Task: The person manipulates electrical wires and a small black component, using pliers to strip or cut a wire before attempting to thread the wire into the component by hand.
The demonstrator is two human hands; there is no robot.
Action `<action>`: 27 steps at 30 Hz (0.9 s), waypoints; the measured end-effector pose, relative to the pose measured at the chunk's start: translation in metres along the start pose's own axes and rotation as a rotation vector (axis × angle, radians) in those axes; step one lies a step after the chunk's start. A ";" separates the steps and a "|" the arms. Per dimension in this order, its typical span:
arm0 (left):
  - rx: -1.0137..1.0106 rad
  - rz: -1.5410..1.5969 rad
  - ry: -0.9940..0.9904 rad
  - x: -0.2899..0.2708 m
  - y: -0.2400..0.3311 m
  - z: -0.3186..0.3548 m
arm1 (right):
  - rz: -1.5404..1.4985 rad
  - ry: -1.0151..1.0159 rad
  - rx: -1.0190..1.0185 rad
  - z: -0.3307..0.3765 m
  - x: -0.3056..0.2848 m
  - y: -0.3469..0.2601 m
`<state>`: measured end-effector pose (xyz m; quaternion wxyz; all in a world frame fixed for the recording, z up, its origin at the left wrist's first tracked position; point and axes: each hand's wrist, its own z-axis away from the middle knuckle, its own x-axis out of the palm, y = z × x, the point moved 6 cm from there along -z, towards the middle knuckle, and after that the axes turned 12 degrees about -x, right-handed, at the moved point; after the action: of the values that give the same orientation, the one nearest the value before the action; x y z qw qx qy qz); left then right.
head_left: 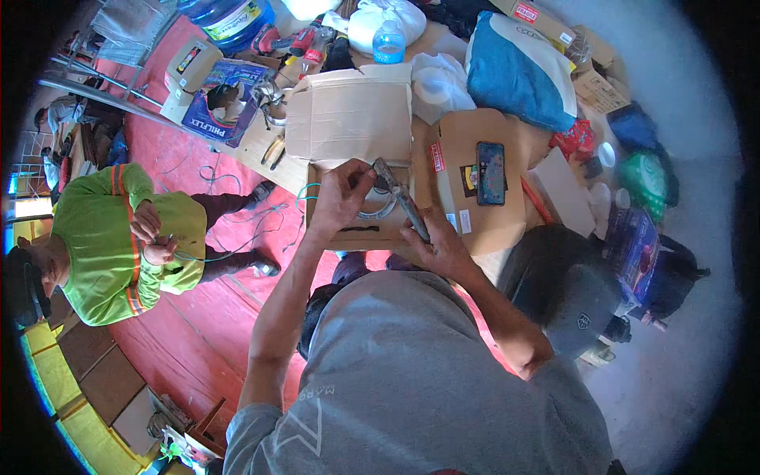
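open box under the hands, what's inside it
A pale curved piece shows inside the box. The left hand and metal tool cover part of the inside; what lies behind them can't be seen.

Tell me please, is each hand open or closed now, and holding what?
Left hand: closed; what it pinches cannot be told.
Right hand: closed around the handle of a hammer-like tool.

At centre, the cardboard box (352,115) is tan and the hammer (412,215) grey. At left, a lime-green top (96,237) carries orange stripes above a pinkish-red floor (178,328). Upper right, a bag (514,83) is teal and whitish; lower middle, a grey shirt (443,372) bears pale print.
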<state>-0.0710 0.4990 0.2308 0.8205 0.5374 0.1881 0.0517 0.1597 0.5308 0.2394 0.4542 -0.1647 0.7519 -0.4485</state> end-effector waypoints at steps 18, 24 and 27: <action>0.033 -0.383 0.149 0.008 0.006 -0.008 | 0.897 -0.269 0.130 -0.021 -0.006 -0.019; -0.015 -0.075 -0.003 0.000 0.013 0.001 | -0.598 -0.206 0.334 -0.001 -0.028 0.009; 0.036 0.105 -0.062 -0.004 0.016 0.003 | -0.907 -0.149 0.500 0.006 -0.026 0.014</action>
<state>-0.0715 0.5025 0.2474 0.8123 0.5623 0.1354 0.0746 0.1810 0.5523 0.2410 0.2921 -0.3920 0.4406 -0.7530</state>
